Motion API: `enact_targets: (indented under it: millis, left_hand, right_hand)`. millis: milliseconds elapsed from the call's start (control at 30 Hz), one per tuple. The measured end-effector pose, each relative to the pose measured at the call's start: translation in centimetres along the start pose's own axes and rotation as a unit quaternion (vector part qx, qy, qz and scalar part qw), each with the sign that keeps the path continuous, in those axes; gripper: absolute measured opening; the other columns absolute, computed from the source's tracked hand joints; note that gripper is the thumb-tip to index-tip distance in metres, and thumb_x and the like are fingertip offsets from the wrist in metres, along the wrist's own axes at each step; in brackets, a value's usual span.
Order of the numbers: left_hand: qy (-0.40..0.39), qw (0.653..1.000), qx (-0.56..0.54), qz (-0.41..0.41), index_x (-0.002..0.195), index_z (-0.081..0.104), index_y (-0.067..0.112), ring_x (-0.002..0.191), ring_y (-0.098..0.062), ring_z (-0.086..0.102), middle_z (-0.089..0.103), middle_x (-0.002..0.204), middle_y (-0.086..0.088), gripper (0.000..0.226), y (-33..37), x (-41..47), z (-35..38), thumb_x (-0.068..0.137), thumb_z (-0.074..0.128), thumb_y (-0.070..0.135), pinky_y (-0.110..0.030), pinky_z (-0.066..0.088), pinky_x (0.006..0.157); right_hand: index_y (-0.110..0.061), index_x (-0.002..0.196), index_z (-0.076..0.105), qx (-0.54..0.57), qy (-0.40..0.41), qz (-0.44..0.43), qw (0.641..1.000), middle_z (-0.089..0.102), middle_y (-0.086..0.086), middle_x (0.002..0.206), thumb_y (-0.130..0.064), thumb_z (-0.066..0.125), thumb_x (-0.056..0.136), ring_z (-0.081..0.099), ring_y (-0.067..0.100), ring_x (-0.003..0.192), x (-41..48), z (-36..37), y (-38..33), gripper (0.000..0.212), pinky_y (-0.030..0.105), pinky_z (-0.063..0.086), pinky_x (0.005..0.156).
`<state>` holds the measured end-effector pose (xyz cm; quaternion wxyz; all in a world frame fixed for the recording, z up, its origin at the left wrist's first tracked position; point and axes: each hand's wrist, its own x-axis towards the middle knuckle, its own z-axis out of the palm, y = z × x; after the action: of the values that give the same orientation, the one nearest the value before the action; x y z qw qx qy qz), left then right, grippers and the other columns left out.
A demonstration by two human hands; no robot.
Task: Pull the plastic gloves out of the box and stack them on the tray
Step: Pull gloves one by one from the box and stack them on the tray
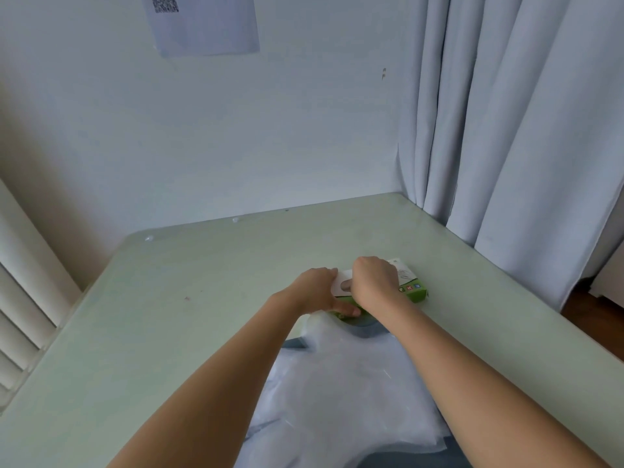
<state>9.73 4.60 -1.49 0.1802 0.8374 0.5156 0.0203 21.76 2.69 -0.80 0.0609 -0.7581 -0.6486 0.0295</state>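
Box [410,285]: green sides, white top. I see a script mark on the top and small coloured icons on the near side, none of it legible. Sheet [202,21] on the wall carries a QR code.

Left hand [315,292] grips the box's left end, with the thumb along the near side. Right hand [374,278] is curled over the top opening. Its fingertips are hidden, so I cannot tell whether it pinches anything.

Gloves [344,393] lie piled on the dark tray [368,331], just in front of the box, on the table [169,315].
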Motion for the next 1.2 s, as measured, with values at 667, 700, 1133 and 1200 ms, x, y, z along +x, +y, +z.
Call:
enact_targets:
  millis: [667, 700, 1133, 1200]
  left_hand:
    - [0.005, 0.999, -0.042, 0.005, 0.118, 0.054, 0.013, 0.094, -0.023, 0.055, 0.063, 0.109, -0.004, 0.065, -0.6, 0.4, 0.4, 0.071, 0.077, 0.052, -0.029, 0.042, 0.079]
    - [0.004, 0.999, -0.036, 0.003, 0.119, 0.053, 0.013, 0.096, -0.023, 0.055, 0.062, 0.110, -0.004, 0.066, -0.6, 0.5, 0.5, 0.072, 0.076, 0.053, -0.029, 0.041, 0.079]
    - [0.010, 0.999, -0.031, -0.009, 0.125, 0.048, 0.007, 0.110, -0.027, 0.054, 0.059, 0.118, -0.008, 0.071, 0.0, 0.0, 0.4, 0.075, 0.073, 0.052, -0.031, 0.041, 0.089]
    - [0.005, 0.999, -0.037, -0.011, 0.125, 0.049, 0.009, 0.109, -0.027, 0.055, 0.059, 0.117, -0.008, 0.071, -0.1, 0.1, 0.3, 0.075, 0.073, 0.052, -0.031, 0.041, 0.087]
  right_hand:
    - [-0.018, 0.068, 0.033, 0.093, 0.051, -0.175, 0.979, 0.042, 0.001, 0.091, -0.013, 0.042, 0.099, 0.040, 0.018, 0.084, 0.6, -0.4, 2.6, 0.033, 0.030, 0.032, 0.076]
    - [-0.017, 0.073, 0.038, 0.099, 0.044, -0.204, 0.973, 0.043, 0.000, 0.091, -0.015, 0.044, 0.099, 0.041, 0.017, 0.083, 0.6, -0.4, 2.7, 0.027, 0.027, 0.031, 0.074]
    - [-0.006, 0.095, 0.055, 0.021, 0.098, -0.321, 0.942, 0.049, 0.008, 0.102, -0.019, 0.044, 0.100, 0.048, 0.023, 0.093, -2.2, 1.0, 3.8, 0.017, 0.031, 0.034, 0.078]
    - [-0.011, 0.105, 0.058, 0.084, 0.087, -0.305, 0.945, 0.050, 0.001, 0.108, -0.025, 0.054, 0.096, 0.047, 0.017, 0.100, -1.7, 0.4, 4.4, 0.017, 0.031, 0.038, 0.089]
